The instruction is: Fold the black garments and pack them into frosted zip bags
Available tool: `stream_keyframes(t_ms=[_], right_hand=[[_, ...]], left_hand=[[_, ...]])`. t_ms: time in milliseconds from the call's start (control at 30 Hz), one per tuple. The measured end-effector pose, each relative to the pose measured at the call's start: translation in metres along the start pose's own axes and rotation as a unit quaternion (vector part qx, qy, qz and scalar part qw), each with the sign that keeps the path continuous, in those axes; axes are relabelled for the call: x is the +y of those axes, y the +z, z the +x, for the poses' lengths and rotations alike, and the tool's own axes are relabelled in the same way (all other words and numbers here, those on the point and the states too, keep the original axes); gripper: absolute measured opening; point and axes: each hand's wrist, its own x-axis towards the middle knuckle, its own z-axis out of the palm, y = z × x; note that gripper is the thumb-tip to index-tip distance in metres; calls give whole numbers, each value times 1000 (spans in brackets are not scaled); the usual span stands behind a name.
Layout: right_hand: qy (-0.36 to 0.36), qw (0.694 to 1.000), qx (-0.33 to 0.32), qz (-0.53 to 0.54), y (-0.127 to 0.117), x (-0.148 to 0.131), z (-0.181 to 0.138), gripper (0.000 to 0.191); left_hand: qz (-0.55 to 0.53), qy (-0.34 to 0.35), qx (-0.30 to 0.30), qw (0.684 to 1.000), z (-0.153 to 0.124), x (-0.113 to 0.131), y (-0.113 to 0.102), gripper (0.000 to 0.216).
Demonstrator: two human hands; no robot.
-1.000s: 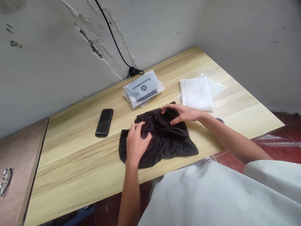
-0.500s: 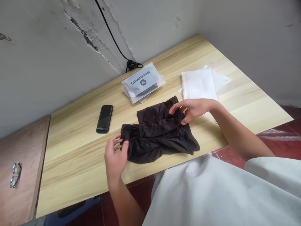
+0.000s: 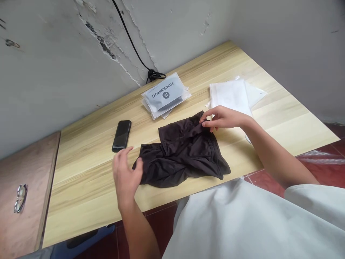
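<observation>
A crumpled dark brown cloth (image 3: pixel 185 154) lies on the light wooden table (image 3: pixel 88 183) near its front edge. My right hand (image 3: pixel 225 118) pinches the cloth's far right corner between thumb and fingers. My left hand (image 3: pixel 126 175) is at the cloth's left end, its fingers loosely spread and a little blurred, the thumb touching the cloth's edge; whether it grips the cloth I cannot make out.
A black phone (image 3: pixel 122 135) lies left of the cloth. Grey printed packets (image 3: pixel 165 95) are stacked by the wall, under a black cable (image 3: pixel 137 54). White bags (image 3: pixel 233 95) sit at the back right. Glasses (image 3: pixel 20 198) rest on a brown side table (image 3: pixel 24 169).
My left hand slid off the cloth's middle to its left end, stretching the cloth leftward. My right hand shifted from the middle top to the far right corner.
</observation>
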Motion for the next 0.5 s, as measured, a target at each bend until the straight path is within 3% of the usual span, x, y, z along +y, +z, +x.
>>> stream_keyframes(t_ms=[67,133,200,333,500], right_hand=[[-19,999,28,4,3,2,2,28],[-29,999,22,18,4,5,5,28],[-21,999,7,38,3,9,8,32],[22,996,46,68,1,13,15,31],[11,986,132,105,11,10,18,26]], left_hand=[[-14,110,-101,989,10,23,10,39],[-25,169,-194,966,23,42,25,31],[-32,170,-207,963,39,52,39,22],[-35,131,-143,980,64,55,50,29],[-64,173,-282,942,65,51,42,44]])
